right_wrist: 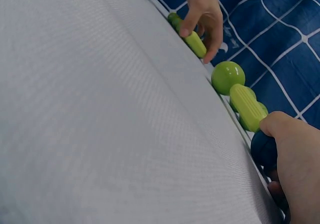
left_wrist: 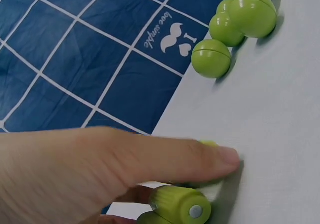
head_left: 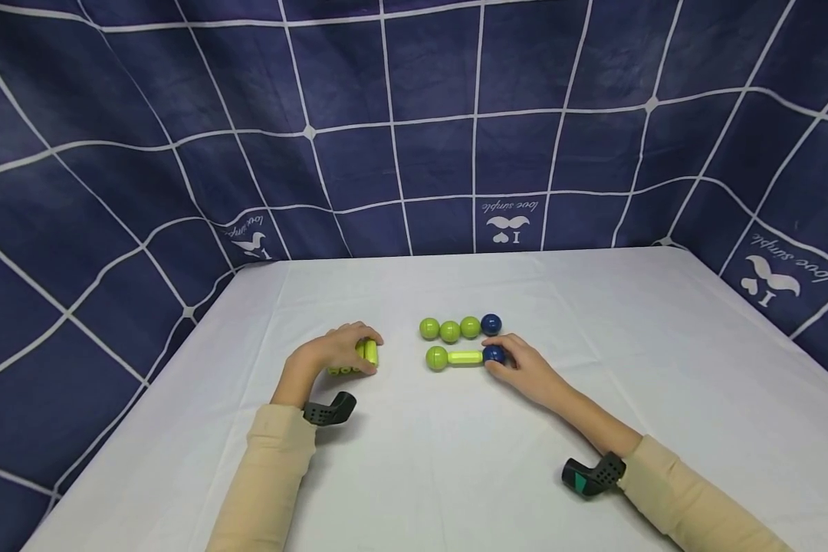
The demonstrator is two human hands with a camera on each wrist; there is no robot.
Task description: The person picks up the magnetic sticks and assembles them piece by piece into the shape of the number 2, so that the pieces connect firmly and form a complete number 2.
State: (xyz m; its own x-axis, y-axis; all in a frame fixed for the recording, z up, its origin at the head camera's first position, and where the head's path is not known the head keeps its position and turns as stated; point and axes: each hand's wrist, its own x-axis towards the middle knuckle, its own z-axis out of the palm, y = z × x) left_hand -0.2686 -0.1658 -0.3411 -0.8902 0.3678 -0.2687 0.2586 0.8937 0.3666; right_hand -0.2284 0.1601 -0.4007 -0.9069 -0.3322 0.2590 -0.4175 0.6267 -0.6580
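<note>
My right hand [head_left: 527, 373] pinches a dark blue ball [head_left: 494, 354] between thumb and fingers. A light green rod [head_left: 465, 357] lines up with that ball, and a green ball [head_left: 437, 358] sits at the rod's left end. Over a row of several green rods is my left hand [head_left: 338, 347], its thumb and fingers about the ends of the rightmost rod [head_left: 371, 352]. In the left wrist view the thumb covers much of this rod, while another rod [left_wrist: 182, 205] shows its end with a silver dot. The left palm hides part of the row in the head view.
Behind the rod piece stand several balls in a row, green balls [head_left: 450, 331] on the left and a dark blue ball [head_left: 491, 324] on the right. White cloth covers the table [head_left: 414, 460]. A blue checked curtain [head_left: 428, 153] hangs at the back and sides.
</note>
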